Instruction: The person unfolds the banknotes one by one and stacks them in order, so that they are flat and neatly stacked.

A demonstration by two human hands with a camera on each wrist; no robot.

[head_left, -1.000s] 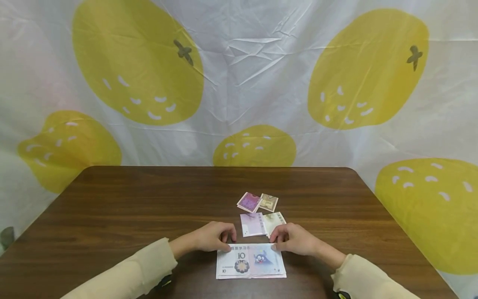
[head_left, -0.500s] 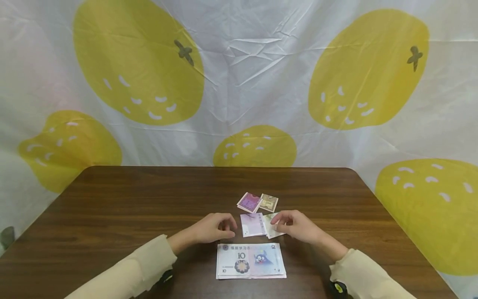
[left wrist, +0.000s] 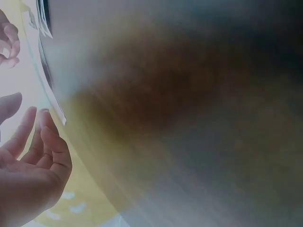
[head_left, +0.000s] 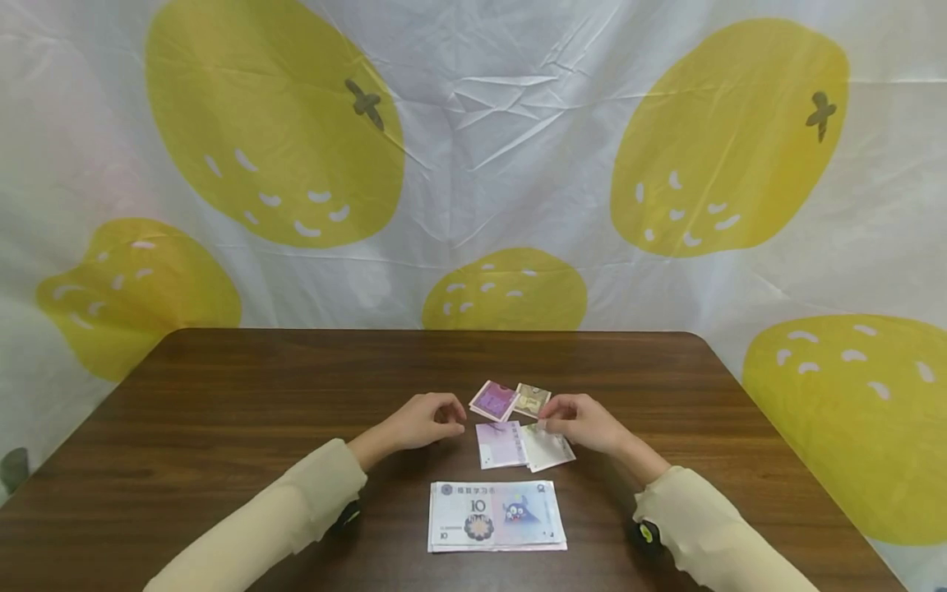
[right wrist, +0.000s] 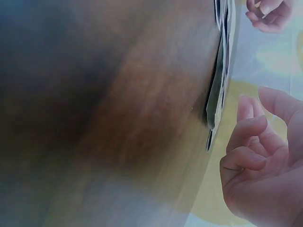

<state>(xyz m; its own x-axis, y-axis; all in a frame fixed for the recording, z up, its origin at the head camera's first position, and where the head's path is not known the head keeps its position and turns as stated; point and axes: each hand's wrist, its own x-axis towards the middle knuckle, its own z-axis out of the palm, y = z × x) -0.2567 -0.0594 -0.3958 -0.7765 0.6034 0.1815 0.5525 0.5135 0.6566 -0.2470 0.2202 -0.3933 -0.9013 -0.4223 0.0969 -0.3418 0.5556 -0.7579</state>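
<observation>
A stack of play banknotes point(head_left: 518, 514), a 10 note on top, lies flat near the table's front. Beyond it are a pale purple note point(head_left: 500, 448) and a pale greenish note point(head_left: 549, 450), side by side. My right hand point(head_left: 584, 423) hovers over the greenish note's far edge, fingers loosely bent. In the right wrist view, its thumb and fingers point(right wrist: 244, 158) stand apart with nothing between them. Left of the purple notes is my left hand point(head_left: 425, 421), loosely curled and holding nothing. The left wrist view shows its fingers point(left wrist: 57, 146) bent and empty.
Small folded notes, one magenta point(head_left: 493, 400) and one brown point(head_left: 533, 399), lie farther back. The brown wooden table point(head_left: 296, 370) reaches back to a white curtain point(head_left: 503, 164) printed with yellow fruit.
Both hands have left the far edge of the 10-note stack and moved away from the body, toward the smaller notes. The greenish note has turned slightly, its right corner shifting outward.
</observation>
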